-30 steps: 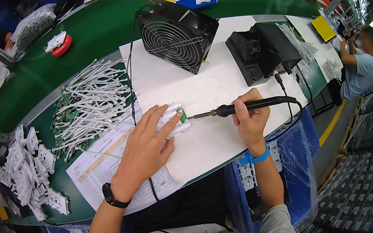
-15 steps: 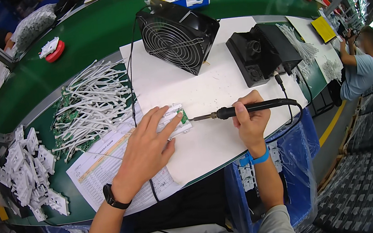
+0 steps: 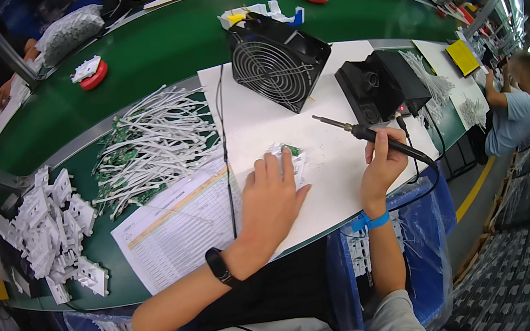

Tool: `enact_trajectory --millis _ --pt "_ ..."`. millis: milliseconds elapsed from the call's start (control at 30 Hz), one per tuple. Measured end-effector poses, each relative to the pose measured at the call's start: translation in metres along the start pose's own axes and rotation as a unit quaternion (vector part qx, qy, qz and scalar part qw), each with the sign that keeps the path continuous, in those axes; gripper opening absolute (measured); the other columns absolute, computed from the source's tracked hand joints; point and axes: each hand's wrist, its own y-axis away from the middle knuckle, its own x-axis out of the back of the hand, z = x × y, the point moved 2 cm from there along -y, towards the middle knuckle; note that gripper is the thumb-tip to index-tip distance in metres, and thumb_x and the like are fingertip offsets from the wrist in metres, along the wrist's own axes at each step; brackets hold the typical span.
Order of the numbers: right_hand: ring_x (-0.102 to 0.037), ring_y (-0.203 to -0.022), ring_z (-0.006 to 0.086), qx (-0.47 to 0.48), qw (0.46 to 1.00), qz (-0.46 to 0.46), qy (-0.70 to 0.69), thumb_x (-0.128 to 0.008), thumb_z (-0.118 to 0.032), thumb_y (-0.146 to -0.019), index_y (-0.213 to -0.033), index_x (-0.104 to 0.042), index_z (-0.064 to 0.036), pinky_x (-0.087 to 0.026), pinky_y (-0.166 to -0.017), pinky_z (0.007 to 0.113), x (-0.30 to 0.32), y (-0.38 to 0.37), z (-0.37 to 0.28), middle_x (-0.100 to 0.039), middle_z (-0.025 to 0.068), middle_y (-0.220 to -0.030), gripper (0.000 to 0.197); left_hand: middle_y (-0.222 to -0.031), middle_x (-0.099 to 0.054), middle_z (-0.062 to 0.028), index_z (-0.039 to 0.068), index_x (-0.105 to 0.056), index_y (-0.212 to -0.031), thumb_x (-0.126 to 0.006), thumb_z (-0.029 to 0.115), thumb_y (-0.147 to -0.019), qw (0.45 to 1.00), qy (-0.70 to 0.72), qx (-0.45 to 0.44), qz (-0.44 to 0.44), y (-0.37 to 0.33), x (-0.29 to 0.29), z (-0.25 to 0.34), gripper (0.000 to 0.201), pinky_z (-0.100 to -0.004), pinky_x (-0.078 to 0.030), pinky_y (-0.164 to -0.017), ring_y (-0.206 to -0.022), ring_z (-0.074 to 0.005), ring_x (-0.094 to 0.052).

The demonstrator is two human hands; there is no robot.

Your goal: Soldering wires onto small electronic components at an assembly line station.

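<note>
While a white case (image 3: 301, 168) is being held down on the white sheet (image 3: 333, 191) by the left hand (image 3: 274, 194), its fingers are being laid over it, with the thumb held apart. The case's long axis is being hidden, so its heading cannot be told. A green board (image 3: 293, 151) is being carried on it; whether any joint is finished cannot be told. A soldering iron (image 3: 360, 132) is being gripped by the right hand (image 3: 383, 159), fingers closed round its handle, its long axis slanting far-left, tip clear. Farther left, loose cases (image 3: 50, 229) and wired boards (image 3: 153, 140) are lying piled, apparently unprocessed.
</note>
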Motion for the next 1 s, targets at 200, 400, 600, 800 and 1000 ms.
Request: enact_trajectory --millis 200,400,600,800,1000 --pt "-0.043 -0.057 0.0034 0.009 1.0 -0.002 0.004 -0.057 -0.015 -0.104 -0.095 -0.059 -0.0047 -0.027 -0.051 0.018 0.005 -0.001 -0.003 -0.051 -0.001 -0.073 0.014 -0.139 -0.051 -0.0291 0.002 -0.054 -0.141 -0.071 0.031 -0.091 0.999 0.019 -0.024 0.014 0.02 0.005 0.0 0.06 -0.0407 -0.056 -0.086 -0.114 -0.0379 -0.057" --pt "-0.048 -0.062 0.0059 -0.031 0.991 -0.106 -0.075 -0.06 -0.008 -0.101 -0.107 -0.059 -0.002 -0.038 -0.055 0.02 0.002 0.009 -0.018 -0.054 0.0011 -0.079 0.008 -0.143 -0.047 -0.0314 0.002 -0.053 -0.142 -0.069 0.027 -0.092 0.997 0.026 -0.071 0.032 0.03 -0.002 -0.01 0.058 -0.0461 -0.049 -0.101 -0.125 -0.0423 -0.051" --pt "-0.057 -0.076 0.01 0.004 0.993 -0.12 -0.002 -0.067 0.0 -0.093 -0.108 -0.06 0.0014 -0.046 -0.071 0.022 -0.015 0.035 -0.011 -0.061 0.0056 -0.092 0.017 -0.141 -0.049 -0.033 0.001 -0.055 -0.14 -0.068 0.023 -0.092 0.995 0.035 -0.089 0.039 0.029 -0.001 -0.013 0.054 -0.0461 -0.049 -0.101 -0.124 -0.0425 -0.053" --pt "-0.052 -0.066 0.0094 0.067 0.993 -0.064 -0.075 -0.063 -0.003 -0.095 -0.099 -0.05 -0.0029 -0.042 -0.063 0.022 -0.013 0.044 0.001 -0.057 0.0057 -0.079 0.013 -0.138 -0.051 -0.034 0.0 -0.057 -0.136 -0.068 0.022 -0.093 0.994 -0.01 -0.098 0.049 0.029 -0.012 -0.014 0.05 -0.0445 -0.052 -0.099 -0.122 -0.0434 -0.056" --pt "-0.047 -0.061 0.0072 0.078 0.99 -0.105 -0.051 -0.061 -0.006 -0.099 -0.098 -0.047 -0.0035 -0.039 -0.059 0.022 -0.017 0.046 -0.001 -0.055 0.0039 -0.073 0.014 -0.136 -0.054 -0.0339 0.0 -0.06 -0.132 -0.069 0.025 -0.093 0.991 -0.027 -0.093 0.087 0.031 -0.019 -0.012 0.048 -0.0416 -0.06 -0.087 -0.118 -0.0447 -0.062"
